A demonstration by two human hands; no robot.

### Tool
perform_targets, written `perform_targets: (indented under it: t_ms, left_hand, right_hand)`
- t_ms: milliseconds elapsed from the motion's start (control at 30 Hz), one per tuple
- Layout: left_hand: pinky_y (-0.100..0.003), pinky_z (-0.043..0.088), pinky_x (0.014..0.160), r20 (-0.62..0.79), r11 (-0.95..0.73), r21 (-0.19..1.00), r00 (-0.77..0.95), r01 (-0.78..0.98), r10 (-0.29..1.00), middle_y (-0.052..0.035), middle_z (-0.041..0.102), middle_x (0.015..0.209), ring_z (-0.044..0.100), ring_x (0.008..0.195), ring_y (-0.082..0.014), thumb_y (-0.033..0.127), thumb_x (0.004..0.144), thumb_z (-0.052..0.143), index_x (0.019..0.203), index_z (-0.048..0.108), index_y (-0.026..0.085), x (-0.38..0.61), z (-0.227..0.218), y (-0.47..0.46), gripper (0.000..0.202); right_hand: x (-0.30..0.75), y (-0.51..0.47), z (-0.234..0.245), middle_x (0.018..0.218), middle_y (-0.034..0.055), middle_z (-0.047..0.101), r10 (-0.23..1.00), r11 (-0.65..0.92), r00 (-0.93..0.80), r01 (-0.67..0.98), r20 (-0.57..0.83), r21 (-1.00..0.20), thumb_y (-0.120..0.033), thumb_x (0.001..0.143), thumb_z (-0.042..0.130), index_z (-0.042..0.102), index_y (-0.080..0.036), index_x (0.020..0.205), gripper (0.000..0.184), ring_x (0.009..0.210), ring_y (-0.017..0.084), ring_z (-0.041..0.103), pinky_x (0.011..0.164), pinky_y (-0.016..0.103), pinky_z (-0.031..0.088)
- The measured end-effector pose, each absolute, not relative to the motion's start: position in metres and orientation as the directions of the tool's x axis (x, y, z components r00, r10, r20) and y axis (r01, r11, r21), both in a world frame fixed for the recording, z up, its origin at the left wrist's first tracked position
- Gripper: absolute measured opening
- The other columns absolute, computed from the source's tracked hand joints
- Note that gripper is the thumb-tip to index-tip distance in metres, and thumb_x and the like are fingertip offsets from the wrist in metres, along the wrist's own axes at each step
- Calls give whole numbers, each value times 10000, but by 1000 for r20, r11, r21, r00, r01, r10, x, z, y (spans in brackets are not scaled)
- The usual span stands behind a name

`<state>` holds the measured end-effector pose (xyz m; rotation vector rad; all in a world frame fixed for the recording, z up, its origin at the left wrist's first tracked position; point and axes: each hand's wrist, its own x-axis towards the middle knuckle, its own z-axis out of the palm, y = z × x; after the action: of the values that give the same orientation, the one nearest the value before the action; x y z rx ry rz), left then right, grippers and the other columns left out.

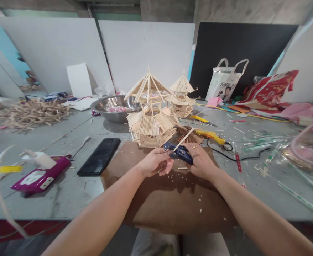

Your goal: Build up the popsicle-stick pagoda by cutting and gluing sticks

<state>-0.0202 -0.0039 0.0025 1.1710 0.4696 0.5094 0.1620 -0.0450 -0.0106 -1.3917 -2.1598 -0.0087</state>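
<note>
My left hand (158, 161) has its fingers pinched on a thin wooden stick (183, 139), which slants up to the right. Wrapped around a dark blue hand cutter (182, 153) is my right hand (201, 160); the stick crosses the cutter's near end. Just beyond both hands stands a model pavilion (152, 124) built of wooden sticks, with an open-ribbed upper roof. Brown cardboard (167, 202) lies under the hands, scattered with small stick offcuts (183, 168).
A smaller finished-looking stick pagoda (182, 94) and a metal bowl (113, 108) stand behind. To the left lie a phone (99, 156), a purple power strip (42, 174) and a stick pile (33, 113). A yellow glue gun (210, 136) with a black cord lies right.
</note>
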Motion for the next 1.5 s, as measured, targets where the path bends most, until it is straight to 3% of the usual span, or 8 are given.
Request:
perform_targets:
  t_ms: [400,733,1500]
  left_hand:
    - [-162,236,255,-68,353,923,837,-153,542,-29,531,373,403,251,-79,345,709,509,577,502,102,-21,2,-1,276]
    - [-187,237,281,-71,371,915,844,-156,532,-27,523,371,394,241,-87,290,720,469,582,501,106,-21,0,-1,233]
    - [-196,297,323,38,384,897,902,-221,431,-22,529,378,409,259,-92,284,748,458,609,504,106,-22,-4,1,231]
  right_hand:
    - [162,-44,-14,1028,101,516,854,452,-289,824,433,-341,-120,558,505,441,-165,1057,506,966,221,437,815,352,345]
    - [163,-44,-15,1037,122,514,841,463,-308,836,444,-296,-125,557,493,442,-119,1078,523,964,228,433,855,354,328]
    - [162,-45,-15,1032,108,527,852,461,-304,820,426,-339,-118,571,496,442,-145,1061,493,942,216,463,818,333,352]
